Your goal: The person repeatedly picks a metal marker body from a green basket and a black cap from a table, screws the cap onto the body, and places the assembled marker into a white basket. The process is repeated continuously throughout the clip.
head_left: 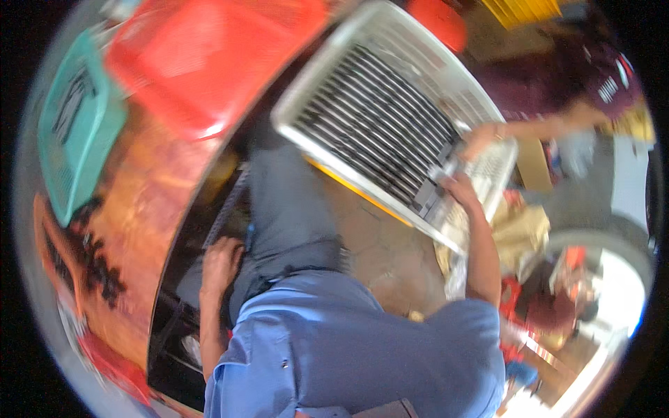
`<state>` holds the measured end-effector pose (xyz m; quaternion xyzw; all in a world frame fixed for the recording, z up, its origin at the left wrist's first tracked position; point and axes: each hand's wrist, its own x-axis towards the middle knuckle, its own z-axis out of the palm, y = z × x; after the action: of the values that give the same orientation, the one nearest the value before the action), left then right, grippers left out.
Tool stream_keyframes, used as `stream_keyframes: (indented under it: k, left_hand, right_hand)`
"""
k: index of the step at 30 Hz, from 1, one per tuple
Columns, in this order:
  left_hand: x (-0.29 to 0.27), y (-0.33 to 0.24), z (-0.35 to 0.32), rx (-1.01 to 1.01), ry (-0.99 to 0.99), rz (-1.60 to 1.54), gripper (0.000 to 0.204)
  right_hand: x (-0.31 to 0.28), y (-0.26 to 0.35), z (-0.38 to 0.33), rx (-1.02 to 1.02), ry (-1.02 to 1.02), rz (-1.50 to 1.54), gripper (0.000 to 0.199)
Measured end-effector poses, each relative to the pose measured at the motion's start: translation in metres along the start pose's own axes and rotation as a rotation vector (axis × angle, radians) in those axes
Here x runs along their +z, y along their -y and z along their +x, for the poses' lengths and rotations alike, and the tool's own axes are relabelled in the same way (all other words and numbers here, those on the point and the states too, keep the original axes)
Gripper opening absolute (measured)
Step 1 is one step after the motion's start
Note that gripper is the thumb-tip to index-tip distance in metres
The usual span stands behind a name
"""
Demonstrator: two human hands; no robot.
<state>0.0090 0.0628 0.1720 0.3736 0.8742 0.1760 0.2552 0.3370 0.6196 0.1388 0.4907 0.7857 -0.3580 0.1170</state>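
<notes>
A white plastic basket stands tilted in front of me, holding a row of dark, shiny long strips laid side by side. My right hand reaches into its right end, fingers closed at a small pale piece by the ends of the strips; blur hides exactly what is gripped. Close by, a co-worker's hand comes in from the right over the same end. My left hand lies beside my left thigh, fingers stretched out and apparently holding nothing.
To the left is a reddish-brown table with a dark edge. On it are a red tray, a green basket and scattered black pieces. A yellow crate is at the far right. Another person is at lower right.
</notes>
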Motion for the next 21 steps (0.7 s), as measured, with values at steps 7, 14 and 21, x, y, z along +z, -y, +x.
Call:
stream_keyframes:
  k: [7,14,21]
  left_hand:
    - [0.006,0.067,-0.056,-0.249,-0.233,-0.005,0.017]
    - [0.032,0.147,-0.096,-0.722,-0.708,0.01,0.034]
    - [0.039,0.158,-0.111,-0.828,-0.93,-0.005,0.039]
  right_hand:
    - [-0.01,0.206,-0.068,-0.151,-0.084,0.343,0.024]
    - [0.058,0.418,-0.12,-0.576,0.232,0.146,0.016]
    - [0.123,0.61,-0.164,-1.375,0.05,-0.212,0.02]
